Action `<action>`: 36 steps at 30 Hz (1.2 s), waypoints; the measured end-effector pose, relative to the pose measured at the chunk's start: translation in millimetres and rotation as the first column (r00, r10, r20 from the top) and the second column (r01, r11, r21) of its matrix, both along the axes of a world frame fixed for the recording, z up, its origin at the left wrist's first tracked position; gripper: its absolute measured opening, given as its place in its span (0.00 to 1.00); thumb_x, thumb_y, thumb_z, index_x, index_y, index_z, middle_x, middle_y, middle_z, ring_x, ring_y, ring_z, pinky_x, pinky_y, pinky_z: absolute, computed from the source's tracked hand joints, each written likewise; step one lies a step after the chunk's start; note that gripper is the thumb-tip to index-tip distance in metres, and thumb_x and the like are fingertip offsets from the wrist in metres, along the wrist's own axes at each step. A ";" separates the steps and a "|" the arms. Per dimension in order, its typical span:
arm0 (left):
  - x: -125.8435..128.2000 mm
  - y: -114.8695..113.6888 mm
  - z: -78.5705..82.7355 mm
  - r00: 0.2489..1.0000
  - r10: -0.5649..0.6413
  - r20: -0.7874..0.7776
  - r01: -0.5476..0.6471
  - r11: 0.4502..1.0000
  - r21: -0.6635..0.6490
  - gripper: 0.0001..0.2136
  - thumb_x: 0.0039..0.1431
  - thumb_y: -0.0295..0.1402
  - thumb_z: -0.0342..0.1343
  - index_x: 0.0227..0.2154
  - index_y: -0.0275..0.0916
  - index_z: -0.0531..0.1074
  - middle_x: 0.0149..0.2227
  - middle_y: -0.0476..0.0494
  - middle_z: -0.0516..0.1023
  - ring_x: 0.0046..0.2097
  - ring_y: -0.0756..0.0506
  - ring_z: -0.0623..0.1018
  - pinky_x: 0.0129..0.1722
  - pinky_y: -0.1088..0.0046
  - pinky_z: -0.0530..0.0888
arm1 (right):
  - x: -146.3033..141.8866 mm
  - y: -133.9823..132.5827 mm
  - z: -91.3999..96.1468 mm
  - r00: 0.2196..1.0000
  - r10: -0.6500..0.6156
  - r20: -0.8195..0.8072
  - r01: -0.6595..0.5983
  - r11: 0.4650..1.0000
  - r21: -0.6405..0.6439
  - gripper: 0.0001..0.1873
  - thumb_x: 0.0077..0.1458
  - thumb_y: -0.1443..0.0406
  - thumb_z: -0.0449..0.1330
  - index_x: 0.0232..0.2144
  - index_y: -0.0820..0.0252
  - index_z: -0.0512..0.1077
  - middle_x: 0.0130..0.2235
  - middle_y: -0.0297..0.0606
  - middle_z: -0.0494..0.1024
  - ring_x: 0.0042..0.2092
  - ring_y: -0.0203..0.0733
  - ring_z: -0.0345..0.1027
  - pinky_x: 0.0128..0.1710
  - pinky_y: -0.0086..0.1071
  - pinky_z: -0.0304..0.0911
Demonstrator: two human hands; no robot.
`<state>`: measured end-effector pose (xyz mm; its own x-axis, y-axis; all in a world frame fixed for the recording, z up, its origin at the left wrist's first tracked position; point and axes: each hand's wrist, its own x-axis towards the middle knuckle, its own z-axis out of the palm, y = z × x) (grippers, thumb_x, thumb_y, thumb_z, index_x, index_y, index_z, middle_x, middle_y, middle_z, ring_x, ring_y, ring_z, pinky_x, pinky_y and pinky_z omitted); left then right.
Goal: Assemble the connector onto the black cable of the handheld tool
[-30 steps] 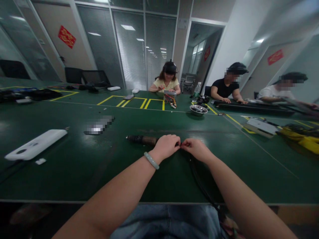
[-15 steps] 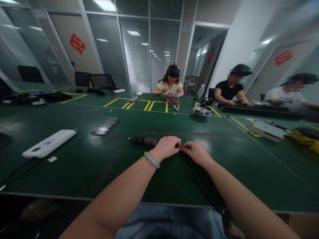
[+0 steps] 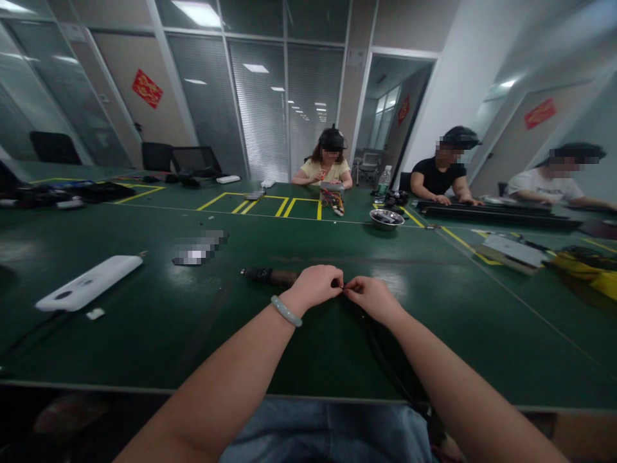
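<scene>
My left hand (image 3: 318,285) and my right hand (image 3: 375,298) meet above the table, thumbs and fingertips pinched together on something small that I cannot make out. A dark, tube-shaped tool with a brownish grip (image 3: 282,277) lies just left of my left hand, which hides its right end. From beneath my right hand a black cable (image 3: 380,354) runs down to the table's front edge. Whether its upper end is in my fingers cannot be seen.
On the green table (image 3: 231,341), a white elongated device (image 3: 91,283) with a cord lies left, near a small white piece (image 3: 95,314). A blurred-out object (image 3: 198,249) lies beyond. Farther off are a metal bowl (image 3: 387,220), a bottle (image 3: 383,183) and several seated people.
The whole view has shifted slightly, so things sit a little farther left. Both hands remain pinched together at the same place, with only a slight change of the fingers.
</scene>
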<state>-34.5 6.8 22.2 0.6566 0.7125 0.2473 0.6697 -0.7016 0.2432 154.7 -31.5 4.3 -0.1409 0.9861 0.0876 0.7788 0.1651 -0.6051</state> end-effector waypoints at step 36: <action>2.2 -0.6 -0.9 0.999 0.045 0.029 -0.045 0.999 -0.015 0.04 0.57 0.35 0.57 0.34 0.43 0.73 0.39 0.49 0.77 0.42 0.46 0.75 0.41 0.71 0.69 | 2.2 4.2 -4.5 0.999 -0.045 -0.015 0.046 0.998 0.032 0.09 0.54 0.60 0.60 0.33 0.56 0.77 0.32 0.35 0.80 0.32 0.38 0.72 0.30 0.28 0.59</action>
